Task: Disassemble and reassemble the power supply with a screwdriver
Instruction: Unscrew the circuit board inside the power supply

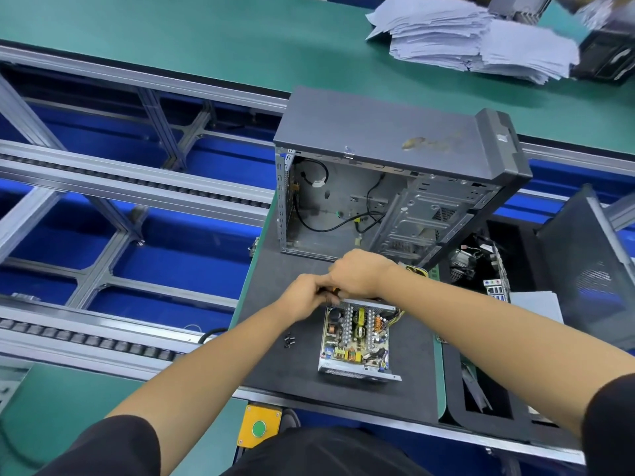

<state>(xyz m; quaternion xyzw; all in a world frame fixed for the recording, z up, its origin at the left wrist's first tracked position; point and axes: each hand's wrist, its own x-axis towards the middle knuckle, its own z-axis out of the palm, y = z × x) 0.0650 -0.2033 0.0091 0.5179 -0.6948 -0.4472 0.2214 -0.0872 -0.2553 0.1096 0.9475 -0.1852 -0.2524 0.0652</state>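
Observation:
The power supply [357, 341] lies open on the black mat [275, 365], its circuit board, coils and heat sinks exposed inside the metal shell. Both hands meet at its far left corner. My left hand [302, 297] grips a dark screwdriver handle [328, 293] with an orange part showing; the shaft and tip are hidden. My right hand [357, 274] curls over the far rim of the shell and over the screwdriver, so I cannot tell which it holds. Several small black screws [289, 339] lie on the mat left of the supply.
An empty grey PC case [378, 187] with loose cables stands open just behind the hands. A black bin [488, 407] with parts and a motherboard sits to the right. Roller conveyor rails [103, 338] run on the left. A stack of papers [464, 39] lies far back. A green button box [259, 429] is at the front edge.

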